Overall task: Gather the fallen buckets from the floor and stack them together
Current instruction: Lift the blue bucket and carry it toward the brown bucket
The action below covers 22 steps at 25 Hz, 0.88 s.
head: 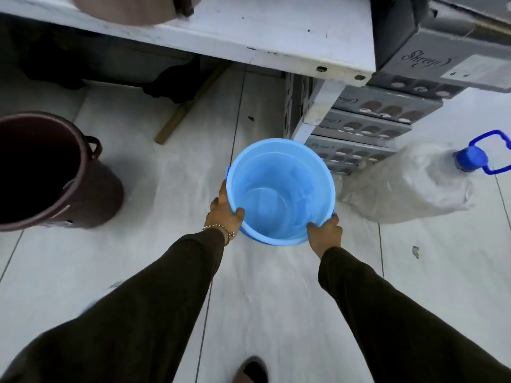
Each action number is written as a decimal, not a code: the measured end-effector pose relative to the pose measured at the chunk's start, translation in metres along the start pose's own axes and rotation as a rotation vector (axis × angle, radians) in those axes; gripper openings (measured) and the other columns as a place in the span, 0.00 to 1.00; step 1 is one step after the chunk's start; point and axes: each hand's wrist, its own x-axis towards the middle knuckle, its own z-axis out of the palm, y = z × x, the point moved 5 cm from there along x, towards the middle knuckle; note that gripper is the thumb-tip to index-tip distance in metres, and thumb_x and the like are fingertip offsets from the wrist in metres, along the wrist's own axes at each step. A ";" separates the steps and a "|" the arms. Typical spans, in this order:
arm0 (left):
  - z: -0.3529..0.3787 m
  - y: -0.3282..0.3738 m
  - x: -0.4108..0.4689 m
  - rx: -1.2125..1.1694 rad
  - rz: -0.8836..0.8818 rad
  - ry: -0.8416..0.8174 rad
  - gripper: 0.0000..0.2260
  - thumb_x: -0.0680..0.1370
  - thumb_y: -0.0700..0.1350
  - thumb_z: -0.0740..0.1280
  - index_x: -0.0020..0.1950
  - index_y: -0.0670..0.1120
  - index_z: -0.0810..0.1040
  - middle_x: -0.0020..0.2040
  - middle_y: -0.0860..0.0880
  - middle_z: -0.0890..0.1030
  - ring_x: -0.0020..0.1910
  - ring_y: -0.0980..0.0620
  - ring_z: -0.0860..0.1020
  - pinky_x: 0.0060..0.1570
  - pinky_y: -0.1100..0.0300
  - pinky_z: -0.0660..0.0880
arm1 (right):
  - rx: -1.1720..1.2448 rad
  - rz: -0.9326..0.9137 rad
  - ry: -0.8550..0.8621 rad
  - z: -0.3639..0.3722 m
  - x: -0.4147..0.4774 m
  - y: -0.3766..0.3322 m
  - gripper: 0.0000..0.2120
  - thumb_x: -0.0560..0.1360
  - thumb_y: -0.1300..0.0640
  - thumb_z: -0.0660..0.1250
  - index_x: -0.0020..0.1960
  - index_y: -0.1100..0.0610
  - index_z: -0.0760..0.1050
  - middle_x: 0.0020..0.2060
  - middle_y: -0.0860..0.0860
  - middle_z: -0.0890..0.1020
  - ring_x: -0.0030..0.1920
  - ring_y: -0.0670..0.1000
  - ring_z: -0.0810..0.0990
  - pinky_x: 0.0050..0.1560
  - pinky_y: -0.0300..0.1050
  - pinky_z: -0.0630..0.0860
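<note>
An upright light blue bucket [279, 189] is held over the pale floor in the middle of the view. A second blue rim shows just below its near edge, so it looks nested in another blue bucket. My left hand [225, 210] grips the rim on its left side, thumb inside. On the right side, my right hand [325, 230] clasps the near rim the same way. A larger dark maroon bucket [49, 172] stands upright on the floor at the far left.
A white table [249, 34] juts out above the bucket, its leg [315, 111] just behind it. Stacked grey cartons [367, 125] sit to the right. A clear water jug with a blue cap [470, 158] lies at right. A wooden stick [190, 103] lies under the table.
</note>
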 end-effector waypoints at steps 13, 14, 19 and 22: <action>-0.157 0.007 -0.112 -0.391 0.118 0.144 0.45 0.72 0.42 0.66 0.78 0.65 0.42 0.73 0.47 0.65 0.65 0.41 0.75 0.57 0.33 0.76 | 0.083 -0.374 -0.158 0.016 -0.151 -0.109 0.18 0.79 0.58 0.59 0.66 0.44 0.61 0.50 0.49 0.76 0.36 0.58 0.82 0.23 0.43 0.78; -0.176 0.008 -0.124 -0.440 0.127 0.185 0.43 0.71 0.41 0.66 0.77 0.66 0.47 0.72 0.44 0.68 0.66 0.38 0.74 0.58 0.32 0.76 | 0.078 -0.411 -0.174 0.021 -0.169 -0.125 0.18 0.79 0.57 0.59 0.66 0.43 0.62 0.50 0.48 0.76 0.36 0.57 0.82 0.23 0.44 0.79; -0.304 0.014 -0.180 -0.547 0.124 0.406 0.36 0.68 0.38 0.65 0.74 0.58 0.62 0.68 0.49 0.69 0.67 0.39 0.73 0.56 0.29 0.75 | 0.073 -0.510 -0.242 0.069 -0.266 -0.212 0.16 0.79 0.57 0.60 0.63 0.43 0.63 0.49 0.47 0.77 0.35 0.50 0.84 0.23 0.45 0.79; -0.385 0.003 -0.203 -0.570 0.092 0.511 0.35 0.69 0.37 0.64 0.74 0.57 0.62 0.67 0.47 0.73 0.63 0.39 0.76 0.56 0.30 0.76 | 0.073 -0.574 -0.297 0.117 -0.323 -0.259 0.19 0.78 0.59 0.61 0.65 0.41 0.63 0.48 0.44 0.76 0.38 0.44 0.84 0.23 0.45 0.79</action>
